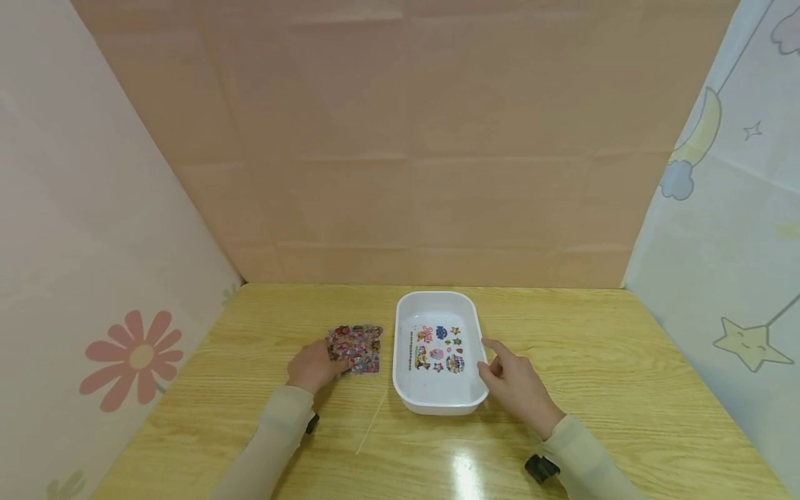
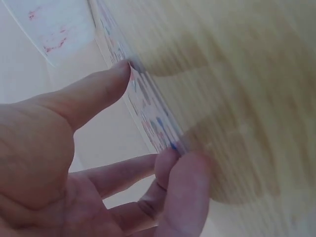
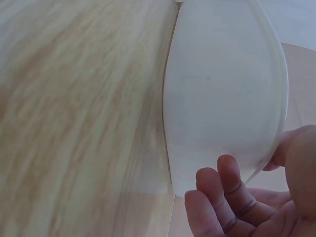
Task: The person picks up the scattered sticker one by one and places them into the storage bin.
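A white plastic basin (image 1: 440, 397) stands on the table, with small colourful cartoon pictures (image 1: 439, 349) on its floor; whether they are loose stickers or a clear sheet, I cannot tell. My right hand (image 1: 517, 383) holds the basin's right rim. In the right wrist view the thumb lies over the rim and the other fingers are curled by the outer wall (image 3: 222, 94). Left of the basin lies a flat stack of colourful sticker sheets (image 1: 365, 347). My left hand (image 1: 314, 367) grips the stack by its edges, thumb (image 2: 106, 86) on one side and fingertips at a corner.
A thin pale strip (image 1: 371, 423) lies on the wooden table (image 1: 600, 389) in front of the basin. A tan panel (image 1: 406, 160) rises behind the table, and patterned white walls (image 1: 750, 243) stand on both sides.
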`<move>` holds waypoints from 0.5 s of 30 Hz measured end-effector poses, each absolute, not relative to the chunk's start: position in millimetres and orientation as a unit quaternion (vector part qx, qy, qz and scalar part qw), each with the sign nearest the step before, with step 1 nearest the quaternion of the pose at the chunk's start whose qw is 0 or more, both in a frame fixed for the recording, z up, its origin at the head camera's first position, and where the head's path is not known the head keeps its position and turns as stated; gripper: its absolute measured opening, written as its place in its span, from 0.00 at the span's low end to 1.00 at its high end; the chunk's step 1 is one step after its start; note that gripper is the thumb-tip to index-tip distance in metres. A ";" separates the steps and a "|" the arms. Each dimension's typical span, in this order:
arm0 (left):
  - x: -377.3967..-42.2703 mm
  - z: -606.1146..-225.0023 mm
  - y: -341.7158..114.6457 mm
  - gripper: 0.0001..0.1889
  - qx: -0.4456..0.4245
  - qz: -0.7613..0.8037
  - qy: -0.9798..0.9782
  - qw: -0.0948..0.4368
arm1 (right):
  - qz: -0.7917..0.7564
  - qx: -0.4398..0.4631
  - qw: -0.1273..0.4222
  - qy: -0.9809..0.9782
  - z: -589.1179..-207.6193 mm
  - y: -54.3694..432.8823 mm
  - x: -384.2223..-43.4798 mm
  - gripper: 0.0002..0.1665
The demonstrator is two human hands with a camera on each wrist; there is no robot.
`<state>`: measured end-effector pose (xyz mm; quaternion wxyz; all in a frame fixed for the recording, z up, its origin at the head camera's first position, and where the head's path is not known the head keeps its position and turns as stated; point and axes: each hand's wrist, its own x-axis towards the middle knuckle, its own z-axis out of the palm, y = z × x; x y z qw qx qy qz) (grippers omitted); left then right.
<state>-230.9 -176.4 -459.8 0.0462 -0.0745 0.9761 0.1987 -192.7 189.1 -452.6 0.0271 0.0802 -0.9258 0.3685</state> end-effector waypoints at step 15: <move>-230.8 -458.3 -175.0 0.34 -0.061 0.153 0.985 0.051 | 0.367 0.078 0.021 -0.927 -450.7 185.4 -192.3 0.30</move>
